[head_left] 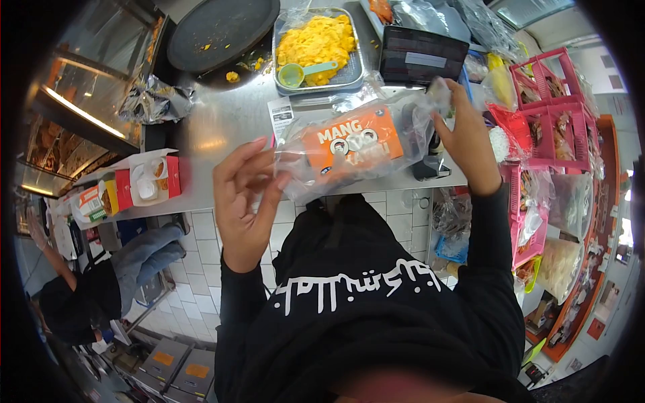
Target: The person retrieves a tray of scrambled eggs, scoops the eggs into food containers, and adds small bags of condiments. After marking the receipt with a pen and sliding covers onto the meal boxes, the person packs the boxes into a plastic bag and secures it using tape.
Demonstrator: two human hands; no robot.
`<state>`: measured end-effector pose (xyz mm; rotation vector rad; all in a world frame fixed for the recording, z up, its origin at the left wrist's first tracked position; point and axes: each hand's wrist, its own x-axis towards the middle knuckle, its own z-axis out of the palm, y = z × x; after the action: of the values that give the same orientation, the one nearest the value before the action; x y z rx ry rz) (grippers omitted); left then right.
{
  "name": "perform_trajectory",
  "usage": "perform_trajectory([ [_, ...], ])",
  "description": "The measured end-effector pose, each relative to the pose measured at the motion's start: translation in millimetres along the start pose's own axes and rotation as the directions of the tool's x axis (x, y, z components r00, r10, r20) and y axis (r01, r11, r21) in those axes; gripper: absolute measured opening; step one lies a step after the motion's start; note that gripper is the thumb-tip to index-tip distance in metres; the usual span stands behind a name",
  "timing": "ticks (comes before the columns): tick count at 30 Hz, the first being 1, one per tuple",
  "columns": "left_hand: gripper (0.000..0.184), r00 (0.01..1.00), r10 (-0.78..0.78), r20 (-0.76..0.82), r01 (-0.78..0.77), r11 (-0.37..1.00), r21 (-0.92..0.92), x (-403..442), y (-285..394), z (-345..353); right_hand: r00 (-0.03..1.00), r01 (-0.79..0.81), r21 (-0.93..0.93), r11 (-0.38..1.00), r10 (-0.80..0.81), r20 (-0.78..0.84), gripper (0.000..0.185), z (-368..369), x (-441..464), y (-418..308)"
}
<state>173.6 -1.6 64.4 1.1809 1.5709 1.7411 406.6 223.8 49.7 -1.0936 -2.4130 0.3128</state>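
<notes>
A clear plastic bag [295, 176] with an orange printed box [355, 142] inside lies across the space between my hands, above the front edge of the steel counter [208, 154]. My left hand [247, 195] is at the bag's left end, thumb and fingers curved around the loose plastic. At the opposite end, my right hand [465, 134] pinches the bunched top of the bag between thumb and fingers. Behind the bag, a metal tray [316, 87] holds yellow food and a green measuring scoop [291, 75].
A dark screen [423, 56] stands at the back right, beside pink baskets [561, 134]. A round black griddle [222, 33] sits at the back left. Open red-and-white food boxes [148, 185] stand along the left edge. Another person [87, 289] is at the lower left.
</notes>
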Motion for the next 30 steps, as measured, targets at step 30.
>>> perform_trajectory([
  [30,0.095,0.840,0.291,0.458,-0.409,0.895,0.180,95.9,-24.4,63.2,0.864,0.111,0.695,0.710,-0.415,0.286,0.021,-14.6,43.3,-48.0],
])
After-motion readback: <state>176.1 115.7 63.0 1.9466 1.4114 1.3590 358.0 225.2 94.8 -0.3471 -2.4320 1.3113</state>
